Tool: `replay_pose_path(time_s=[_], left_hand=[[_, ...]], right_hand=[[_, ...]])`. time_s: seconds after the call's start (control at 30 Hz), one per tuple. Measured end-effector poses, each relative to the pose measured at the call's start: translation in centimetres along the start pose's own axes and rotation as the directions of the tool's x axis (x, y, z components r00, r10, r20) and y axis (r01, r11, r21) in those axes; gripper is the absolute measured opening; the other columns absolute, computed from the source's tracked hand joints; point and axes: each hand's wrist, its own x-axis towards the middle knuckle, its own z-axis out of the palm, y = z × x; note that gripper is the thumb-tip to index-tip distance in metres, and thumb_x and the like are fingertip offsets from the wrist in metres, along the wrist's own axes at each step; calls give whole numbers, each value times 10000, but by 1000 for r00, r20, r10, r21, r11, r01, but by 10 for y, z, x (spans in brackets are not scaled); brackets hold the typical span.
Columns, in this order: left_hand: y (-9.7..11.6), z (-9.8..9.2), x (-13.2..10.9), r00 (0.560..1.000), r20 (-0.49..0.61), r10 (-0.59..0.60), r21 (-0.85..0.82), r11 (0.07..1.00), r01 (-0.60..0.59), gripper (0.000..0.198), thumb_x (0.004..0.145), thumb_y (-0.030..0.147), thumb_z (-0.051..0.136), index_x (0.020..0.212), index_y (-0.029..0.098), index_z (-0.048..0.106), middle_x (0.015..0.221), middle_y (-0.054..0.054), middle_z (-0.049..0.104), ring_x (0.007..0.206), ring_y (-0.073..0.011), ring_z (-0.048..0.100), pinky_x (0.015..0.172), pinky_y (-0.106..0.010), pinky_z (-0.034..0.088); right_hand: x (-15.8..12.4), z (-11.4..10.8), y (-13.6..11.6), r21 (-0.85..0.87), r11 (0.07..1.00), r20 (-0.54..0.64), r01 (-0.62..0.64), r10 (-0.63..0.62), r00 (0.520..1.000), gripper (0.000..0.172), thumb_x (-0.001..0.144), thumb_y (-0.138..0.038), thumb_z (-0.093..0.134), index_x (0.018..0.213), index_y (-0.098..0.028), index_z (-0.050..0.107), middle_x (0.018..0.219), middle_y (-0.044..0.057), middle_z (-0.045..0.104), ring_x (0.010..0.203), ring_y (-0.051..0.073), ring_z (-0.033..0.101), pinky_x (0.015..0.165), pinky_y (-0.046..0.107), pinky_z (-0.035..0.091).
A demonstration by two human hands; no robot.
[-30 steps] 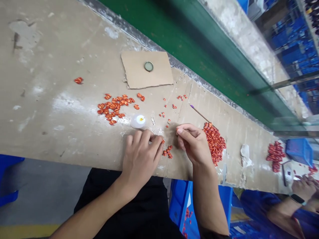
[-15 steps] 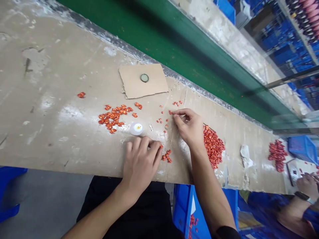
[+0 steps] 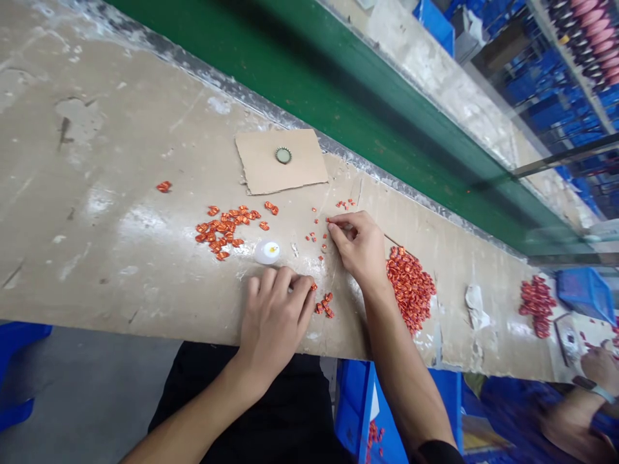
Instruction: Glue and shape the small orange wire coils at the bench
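Note:
My left hand (image 3: 278,309) rests near the table's front edge, thumb and forefinger pinched on a small red-orange striped piece (image 3: 314,287). Just right of it lie a few similar pieces (image 3: 325,305). My right hand (image 3: 358,245) is closed in a pinch on a tiny red piece (image 3: 328,220), above the tabletop. Several tiny red bits (image 3: 313,236) are scattered left of its fingertips. A round white container (image 3: 267,252) with a yellow spot stands beyond my left hand. Left of that is a loose group of striped pieces (image 3: 222,229).
Cardboard (image 3: 261,161) with a bottle cap (image 3: 283,155) on it lies at the back. A large red heap (image 3: 411,290) sits by my right forearm. Behind runs a green strip (image 3: 290,77). A co-worker's hand (image 3: 599,367) and a blue basket (image 3: 585,293) are far right.
My right hand has shifted slightly left, still pinching a tiny red piece. My left hand has stayed nearly in place. The whole view has moved a little.

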Motion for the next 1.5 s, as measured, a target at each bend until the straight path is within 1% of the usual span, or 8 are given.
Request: replay_pose_path(time_s=[0.27, 0.43, 0.67, 0.77, 0.97, 1.3, 1.37, 1.5], left_hand=[[0, 0, 0, 1000, 16, -3, -6, 1000, 3, 106, 1136, 305, 642, 1176, 274, 734, 1084, -66, 728, 1004, -297, 589, 853, -474, 377], [0, 0, -2, 1000, 8, 2, 2, 1000, -2, 109, 1138, 297, 641, 1170, 266, 740, 1081, -63, 727, 998, -293, 581, 853, -475, 372], [1, 1, -1, 1000, 10, -4, 3, 1000, 4, 93, 1126, 301, 660, 1152, 272, 744, 1075, -67, 732, 995, -296, 597, 849, -476, 375], [1, 0, -1, 1000, 14, -4, 7, 1000, 4, 95, 1128, 302, 657, 1155, 268, 742, 1081, -70, 734, 996, -296, 597, 849, -475, 376], [0, 0, -2, 1000, 16, -2, -6, 1000, 2, 111, 1141, 309, 628, 1156, 271, 731, 1086, -70, 731, 999, -292, 604, 850, -483, 389], [0, 1, -2, 1000, 7, 3, 4, 1000, -3, 81, 1123, 304, 664, 1150, 270, 732, 1079, -65, 730, 997, -292, 603, 847, -482, 391], [0, 1, -1, 1000, 4, 2, 3, 1000, -2, 77, 1119, 303, 670, 1149, 273, 735, 1085, -67, 734, 1003, -291, 609, 847, -483, 396], [0, 1, -1, 1000, -3, 3, 0, 1000, -3, 93, 1133, 311, 650, 1146, 272, 734, 1072, -68, 731, 999, -290, 606, 850, -482, 394]], right_hand=[[1, 6, -3, 23, 1000, -44, 6, -5, 999, 192, 1014, -251, 714, 1090, -203, 883, 1066, 107, 794, 910, 247, 722, 965, 464, 609], [4, 8, -7, 32, 999, -10, 20, -19, 1000, 140, 992, -227, 753, 1025, -217, 889, 1054, 95, 794, 911, 247, 707, 952, 457, 591], [2, 8, -9, 46, 998, 18, 32, -33, 999, 163, 975, -201, 723, 1012, -215, 881, 1065, 90, 785, 864, 228, 675, 921, 442, 596], [1, 5, -7, 60, 997, 21, 44, -45, 999, 191, 1006, -232, 704, 1058, -222, 888, 1055, 88, 776, 837, 224, 651, 897, 434, 594], [3, -7, 5, 73, 997, -58, -10, 14, 998, 238, 1028, -310, 687, 1151, -213, 867, 1111, 92, 794, 739, 190, 587, 830, 420, 581], [1, -5, 4, 38, 999, 20, 37, -38, 999, 239, 1008, -302, 716, 1146, -221, 893, 1100, 104, 817, 831, 227, 667, 888, 448, 599], [1, -10, 4, 49, 998, 17, 28, -28, 999, 268, 1022, -299, 675, 1166, -220, 888, 1113, 102, 826, 798, 217, 658, 848, 432, 591], [-3, -27, 7, 51, 999, -26, -19, 20, 999, 265, 1022, -285, 642, 1127, -221, 878, 1129, 102, 841, 865, 231, 703, 844, 422, 572]])
